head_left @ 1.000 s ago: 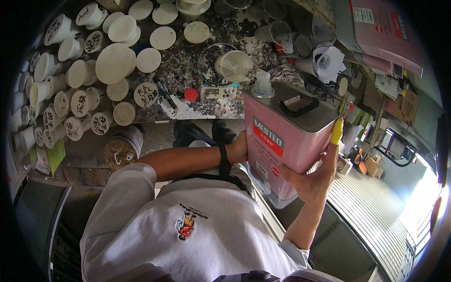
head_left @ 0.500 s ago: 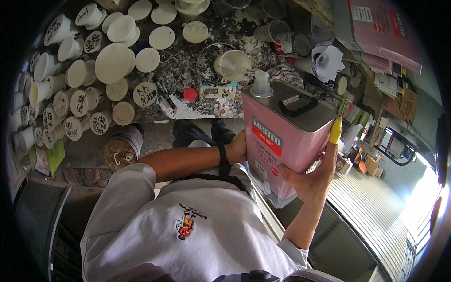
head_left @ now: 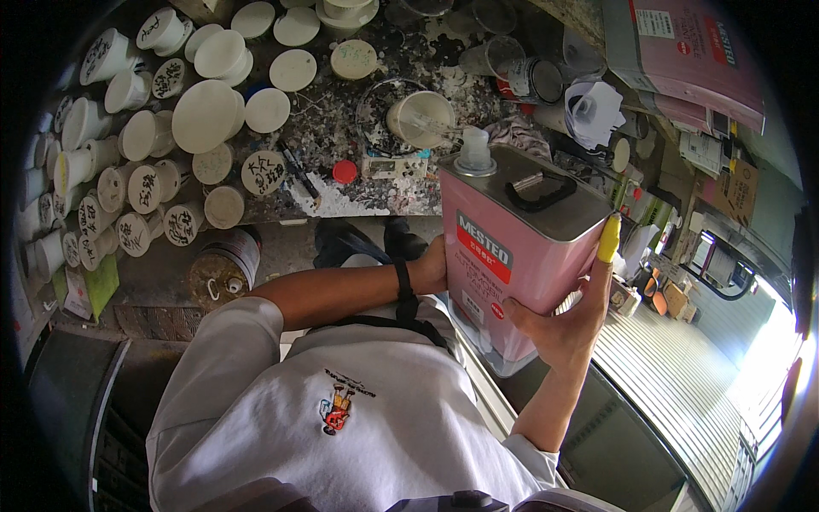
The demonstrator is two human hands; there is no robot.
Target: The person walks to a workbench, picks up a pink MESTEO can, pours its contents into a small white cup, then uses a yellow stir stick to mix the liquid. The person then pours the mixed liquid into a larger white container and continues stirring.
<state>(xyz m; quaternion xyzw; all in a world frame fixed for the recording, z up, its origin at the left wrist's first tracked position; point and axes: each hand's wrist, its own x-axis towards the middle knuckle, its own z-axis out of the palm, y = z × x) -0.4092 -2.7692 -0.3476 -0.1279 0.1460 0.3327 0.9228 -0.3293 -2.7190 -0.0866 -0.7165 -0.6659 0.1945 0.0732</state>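
Note:
A large pink metal can (head_left: 520, 282) with a grey top, black folding handle (head_left: 539, 189) and translucent plastic spout (head_left: 473, 149) is held upright in front of my body. My left hand (head_left: 430, 266) grips its left side, partly hidden behind it. My right hand (head_left: 570, 320) clasps the other side, thumb on the front face; one raised finger wears a yellow covering (head_left: 609, 239) and rests along the right edge. Just beyond the can, on the paint-spattered bench (head_left: 333, 128), are an open white tub (head_left: 409, 115), a small device (head_left: 395, 167) and a red lid (head_left: 345, 171).
Several white lidded cups (head_left: 205, 115) crowd the bench's left side. A metal drum (head_left: 223, 264) stands below it. Clear cups (head_left: 486, 58), crumpled paper (head_left: 593, 111) and more pink cans (head_left: 682, 51) are at the back right. A corrugated metal surface (head_left: 670, 392) lies at the right.

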